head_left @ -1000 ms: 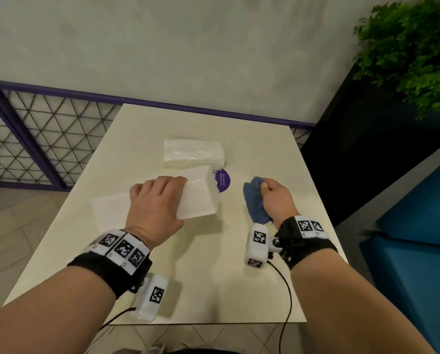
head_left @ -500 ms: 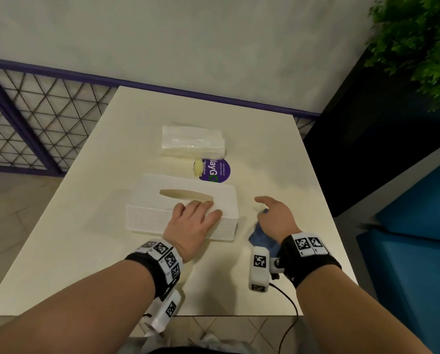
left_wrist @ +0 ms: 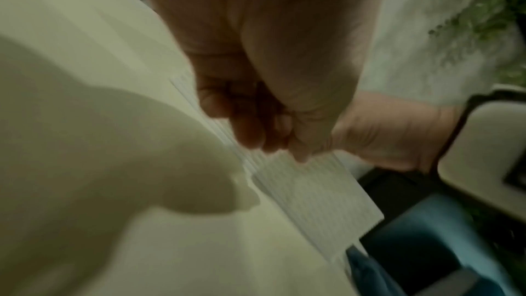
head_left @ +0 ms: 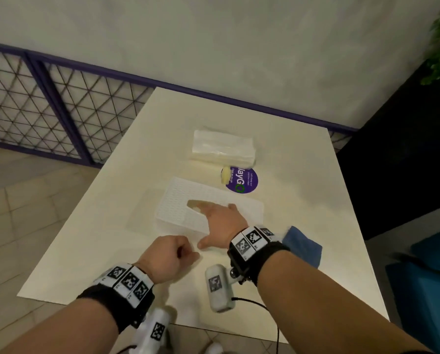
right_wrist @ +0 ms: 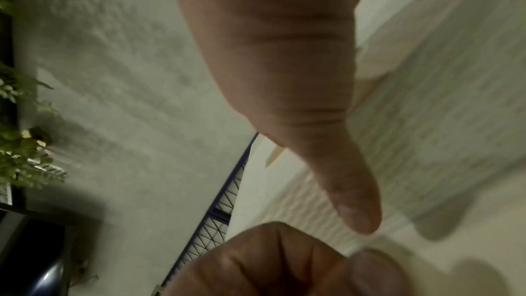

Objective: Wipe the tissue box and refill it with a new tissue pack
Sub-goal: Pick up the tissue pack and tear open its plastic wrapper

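Observation:
The white ribbed tissue box [head_left: 178,208] lies flat mid-table with its oval slot up. My right hand [head_left: 221,221] rests on its top, fingers straight and reaching to the slot, while the straight thumb [right_wrist: 344,190] runs along the box's near side. My left hand [head_left: 173,254] is a curled fist on the table just in front of the box [left_wrist: 313,188], with nothing seen in it. The blue cloth [head_left: 303,246] lies loose on the table behind my right wrist. The wrapped tissue pack [head_left: 222,148] lies beyond the box.
A round purple sticker [head_left: 243,181] with a small yellowish lump [head_left: 225,175] at its edge lies between box and pack. The cream table [head_left: 111,238] meets a purple-railed mesh fence [head_left: 60,108] on the left, with blue seating [head_left: 431,290] on the right.
My left hand has let go of the box and drawn back into a fist. My right hand has left the blue cloth and moved left onto the box top.

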`<state>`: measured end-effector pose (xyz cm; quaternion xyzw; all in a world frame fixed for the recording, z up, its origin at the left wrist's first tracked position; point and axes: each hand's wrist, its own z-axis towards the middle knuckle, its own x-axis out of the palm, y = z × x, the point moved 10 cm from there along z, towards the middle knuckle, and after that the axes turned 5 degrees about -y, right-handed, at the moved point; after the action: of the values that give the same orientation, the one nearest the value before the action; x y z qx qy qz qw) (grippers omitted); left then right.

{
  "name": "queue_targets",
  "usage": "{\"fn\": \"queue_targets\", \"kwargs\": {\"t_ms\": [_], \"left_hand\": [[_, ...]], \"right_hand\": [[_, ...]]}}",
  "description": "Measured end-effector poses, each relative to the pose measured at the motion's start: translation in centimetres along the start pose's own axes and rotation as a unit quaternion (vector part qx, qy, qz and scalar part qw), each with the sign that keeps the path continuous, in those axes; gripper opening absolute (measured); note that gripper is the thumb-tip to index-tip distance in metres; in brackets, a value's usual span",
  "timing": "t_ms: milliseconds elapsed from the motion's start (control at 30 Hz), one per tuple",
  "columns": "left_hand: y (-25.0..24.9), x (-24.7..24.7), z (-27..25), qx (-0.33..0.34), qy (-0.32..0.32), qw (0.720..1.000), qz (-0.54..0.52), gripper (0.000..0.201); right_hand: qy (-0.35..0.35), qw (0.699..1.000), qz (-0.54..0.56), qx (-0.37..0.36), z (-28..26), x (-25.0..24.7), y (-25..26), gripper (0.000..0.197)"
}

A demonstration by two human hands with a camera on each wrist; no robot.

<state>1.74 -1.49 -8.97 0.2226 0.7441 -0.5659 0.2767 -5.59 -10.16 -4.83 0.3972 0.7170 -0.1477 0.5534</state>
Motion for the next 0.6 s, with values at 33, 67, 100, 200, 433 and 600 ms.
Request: {"fn": "queue_targets", "kwargs": {"t_ms": [33, 67, 100, 200, 433, 600], "left_hand": [[1.2, 0.5, 0.0, -0.063, 0.023, 0.996, -0.057, 0.028], [2.0, 1.1, -0.1, -0.118, 0.047, 0.984, -0.126, 0.032], [2.2, 1.5, -0.3, -0.154, 0.063, 0.967, -0.191, 0.034], [2.2, 0.9, 0.4, -0.157, 0.026, 0.930, -0.330, 0.046], [-2.8, -0.3, 2.3, -0.087, 0.032, 0.726, -0.681, 0.085], [-3.3, 1.5, 2.8, -0.105, 0.027, 0.709, -0.697, 0.088]], "right_hand": [[0.003, 1.000, 0.006, -0.006, 0.2, 0.1, 0.1, 0.094], [0.006, 1.000, 0.020, -0.010, 0.3, -0.2, 0.2, 0.095], [0.009, 0.999, 0.037, -0.012, 0.4, -0.5, 0.1, 0.094], [0.011, 0.992, 0.125, -0.007, 0.6, -2.3, -0.6, 0.089], [-0.027, 0.939, 0.343, 0.022, -0.2, -5.1, -1.6, 0.085], [-0.020, 0.948, 0.315, 0.032, -0.4, -5.0, -2.9, 0.106]]}}
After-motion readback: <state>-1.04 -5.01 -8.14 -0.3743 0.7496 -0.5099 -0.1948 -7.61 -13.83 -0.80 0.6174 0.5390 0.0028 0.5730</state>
